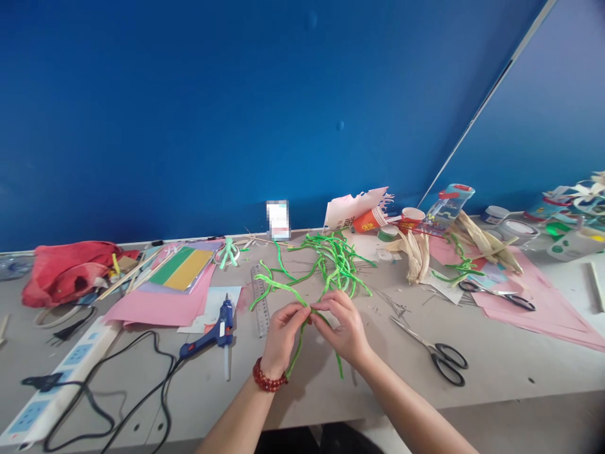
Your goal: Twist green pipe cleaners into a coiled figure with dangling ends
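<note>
Both hands meet over the near middle of the table, pinching green pipe cleaners that cross at the fingertips. My left hand, with a red bead bracelet at the wrist, is closed on them with thumb and forefinger. My right hand pinches close beside it, almost touching. Loose green ends stick out up and left, and others hang below the hands. Exactly how the stems join is hidden by the fingers. Just beyond lies a tangled pile of green pipe cleaners. A clear ruler lies left of the hands.
A blue glue gun and its cord lie left, near a white power strip. Black-handled scissors rest at right. Coloured sheets, paper cups, dried husks and a second pair of scissors line the back.
</note>
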Demonstrator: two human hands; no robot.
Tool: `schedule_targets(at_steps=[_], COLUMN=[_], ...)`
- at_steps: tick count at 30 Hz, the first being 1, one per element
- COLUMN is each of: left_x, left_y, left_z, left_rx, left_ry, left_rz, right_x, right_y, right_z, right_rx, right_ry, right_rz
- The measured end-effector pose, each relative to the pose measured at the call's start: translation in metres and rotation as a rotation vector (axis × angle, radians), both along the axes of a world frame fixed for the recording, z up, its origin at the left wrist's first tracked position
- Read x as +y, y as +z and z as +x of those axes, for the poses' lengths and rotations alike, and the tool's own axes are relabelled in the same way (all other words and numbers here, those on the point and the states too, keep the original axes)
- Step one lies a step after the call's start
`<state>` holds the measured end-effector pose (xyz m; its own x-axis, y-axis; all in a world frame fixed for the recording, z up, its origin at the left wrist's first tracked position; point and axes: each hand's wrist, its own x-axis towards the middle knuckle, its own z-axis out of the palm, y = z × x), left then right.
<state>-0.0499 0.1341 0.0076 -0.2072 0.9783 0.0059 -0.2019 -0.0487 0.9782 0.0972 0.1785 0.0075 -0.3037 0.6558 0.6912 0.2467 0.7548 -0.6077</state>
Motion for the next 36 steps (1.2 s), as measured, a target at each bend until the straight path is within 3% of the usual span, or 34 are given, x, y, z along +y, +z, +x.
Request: schedule_targets(at_steps=[9, 15, 23, 27, 32, 36], left_x=[0.0, 0.0, -0.002, -0.001, -0.002, -0.003], left_y=[-0.002, -0.003, 0.003, 0.004, 0.009, 0.015], left_z=[0.005, 0.003, 0.004, 0.002, -0.002, -0.002], left_rx=[-0.167, -0.1, -0.106, -0.091, -0.069, -0.143], left_ry=[-0.02, 0.037, -0.033, -0.041, -0.175, -0.246], left_rz=[-0.068, -0.069, -0.098, -0.147, -0.127, -0.149], right_x=[-0.005, -0.005, -0.007, -0.006, 0.005, 0.013], right_y=[0.002, 0.002, 0.001, 0.008, 0.015, 0.011], right_z=[-0.005, -0.004, 0.001, 0.008, 0.015, 0.016], right_rx=[0.044, 0.011, -0.022, -0.085, -0.222, -0.311], right_ry=[-0.002, -0.005, -0.055, -0.002, 0.14, 0.156], right_rz=[0.062, 0.104, 0.118, 0.133, 0.198, 0.189])
